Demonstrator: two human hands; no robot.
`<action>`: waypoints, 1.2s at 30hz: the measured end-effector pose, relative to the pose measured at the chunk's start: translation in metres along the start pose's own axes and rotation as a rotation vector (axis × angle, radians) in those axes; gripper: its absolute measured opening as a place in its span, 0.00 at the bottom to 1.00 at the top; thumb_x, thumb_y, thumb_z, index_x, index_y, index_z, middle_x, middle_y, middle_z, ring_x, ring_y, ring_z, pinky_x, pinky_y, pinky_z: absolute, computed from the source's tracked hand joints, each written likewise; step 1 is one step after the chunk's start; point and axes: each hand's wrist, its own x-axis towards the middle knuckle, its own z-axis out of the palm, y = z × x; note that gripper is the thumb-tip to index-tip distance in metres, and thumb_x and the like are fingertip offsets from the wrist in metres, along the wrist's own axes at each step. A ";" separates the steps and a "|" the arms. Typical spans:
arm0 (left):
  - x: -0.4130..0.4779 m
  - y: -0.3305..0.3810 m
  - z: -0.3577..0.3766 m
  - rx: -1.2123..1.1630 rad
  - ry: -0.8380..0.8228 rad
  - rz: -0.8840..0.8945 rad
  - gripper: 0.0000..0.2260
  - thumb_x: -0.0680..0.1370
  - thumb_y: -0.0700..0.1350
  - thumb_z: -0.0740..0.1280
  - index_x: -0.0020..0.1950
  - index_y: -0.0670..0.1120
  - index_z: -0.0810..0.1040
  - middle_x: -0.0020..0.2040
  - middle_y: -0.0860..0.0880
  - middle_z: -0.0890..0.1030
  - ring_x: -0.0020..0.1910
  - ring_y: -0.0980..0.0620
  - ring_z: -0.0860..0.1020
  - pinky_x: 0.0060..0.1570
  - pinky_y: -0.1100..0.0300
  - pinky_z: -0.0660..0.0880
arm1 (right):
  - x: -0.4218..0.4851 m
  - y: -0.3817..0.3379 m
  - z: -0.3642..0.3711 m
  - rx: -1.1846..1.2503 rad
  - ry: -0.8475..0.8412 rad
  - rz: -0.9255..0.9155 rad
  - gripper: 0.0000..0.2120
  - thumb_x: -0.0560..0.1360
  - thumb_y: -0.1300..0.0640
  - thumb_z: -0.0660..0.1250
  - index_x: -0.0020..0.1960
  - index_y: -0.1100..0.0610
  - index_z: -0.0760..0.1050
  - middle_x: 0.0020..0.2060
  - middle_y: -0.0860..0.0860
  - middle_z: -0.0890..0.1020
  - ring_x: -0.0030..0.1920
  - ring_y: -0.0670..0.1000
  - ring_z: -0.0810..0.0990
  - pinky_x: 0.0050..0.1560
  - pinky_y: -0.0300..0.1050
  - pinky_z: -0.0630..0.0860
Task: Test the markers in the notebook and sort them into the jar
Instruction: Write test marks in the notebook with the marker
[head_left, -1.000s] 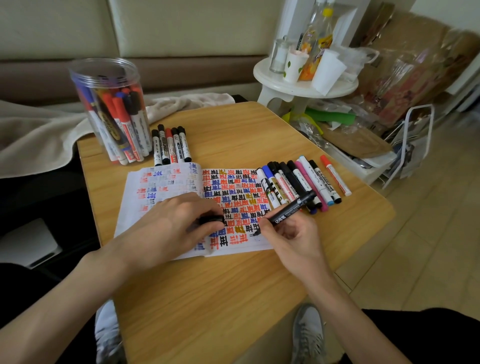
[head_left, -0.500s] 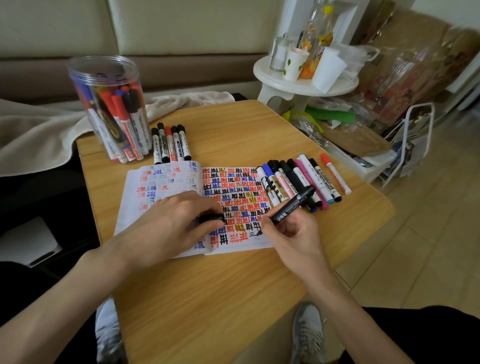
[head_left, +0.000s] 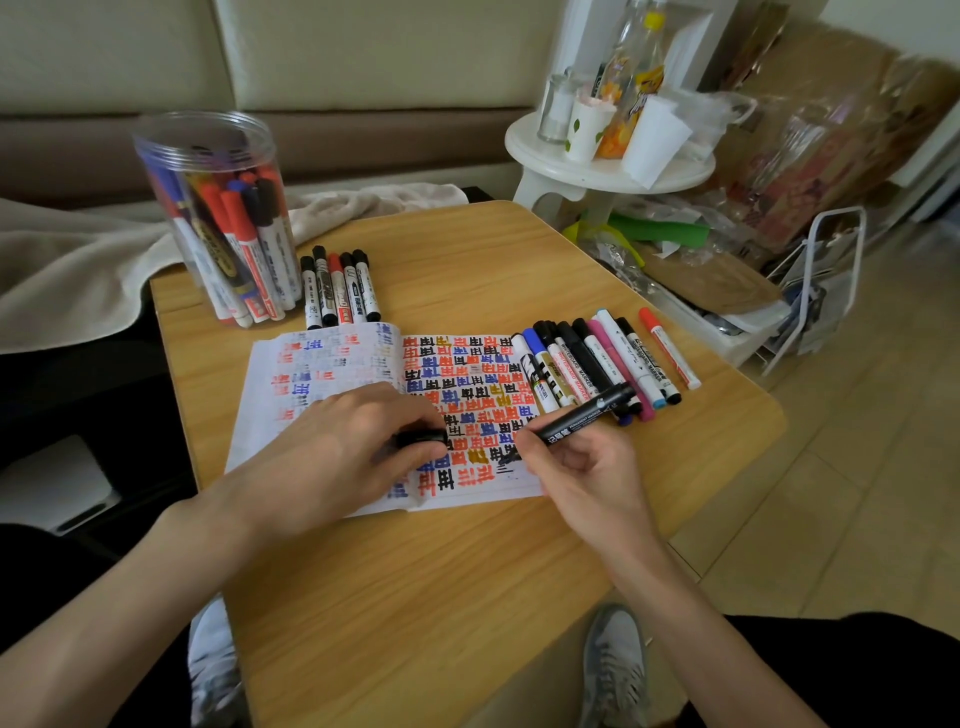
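A black marker (head_left: 584, 415) is gripped in the right hand (head_left: 587, 470), pinched between thumb and fingers as a pen is held. Its tip is set on the lower part of the right page of the notebook (head_left: 322, 374), where a few thin black strokes are seen. A black cap (head_left: 422, 438) is held at the fingertips of the left hand (head_left: 332, 457), which is laid palm down across the middle of the open notebook. The cap seems to be pinched between thumb and forefinger, though most of it is covered by the fingers.

The right page is filled with rows of blocky characters in red, blue, black and gold, and fainter marks are shown on the left page. A row of capped markers (head_left: 618, 358) is laid side by side along the notebook's right edge, with the leftmost ones lying on the page. The rear end of the held marker is raised over this row.

Five more markers (head_left: 340, 291) are lined up beyond the notebook's top edge, just beside the clear jar (head_left: 208, 156). The jar is stood near the far left corner of the wooden table (head_left: 415, 597) and is packed with upright markers.

A beige blanket (head_left: 78, 270) is spread behind the table, and a white stool (head_left: 571, 171) loaded with bottles and cups is placed to the right.
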 end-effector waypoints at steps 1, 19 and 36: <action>0.000 0.000 0.000 0.000 0.000 0.001 0.18 0.79 0.69 0.54 0.61 0.63 0.74 0.52 0.61 0.79 0.50 0.59 0.78 0.49 0.59 0.78 | 0.000 0.000 0.000 0.003 -0.006 -0.003 0.02 0.77 0.62 0.75 0.49 0.58 0.84 0.39 0.49 0.87 0.36 0.49 0.82 0.37 0.48 0.80; 0.000 -0.001 0.001 -0.007 -0.003 0.006 0.17 0.80 0.68 0.56 0.60 0.63 0.75 0.52 0.60 0.80 0.51 0.59 0.79 0.50 0.55 0.79 | 0.001 0.003 0.001 0.000 -0.005 -0.033 0.03 0.76 0.65 0.75 0.47 0.58 0.84 0.40 0.50 0.87 0.39 0.54 0.84 0.36 0.45 0.79; -0.001 -0.002 0.001 0.002 -0.002 0.011 0.15 0.80 0.67 0.57 0.61 0.64 0.74 0.53 0.60 0.79 0.51 0.60 0.78 0.50 0.56 0.79 | 0.001 0.003 0.000 -0.007 0.009 -0.009 0.03 0.76 0.63 0.75 0.47 0.57 0.84 0.40 0.52 0.87 0.37 0.48 0.81 0.36 0.40 0.77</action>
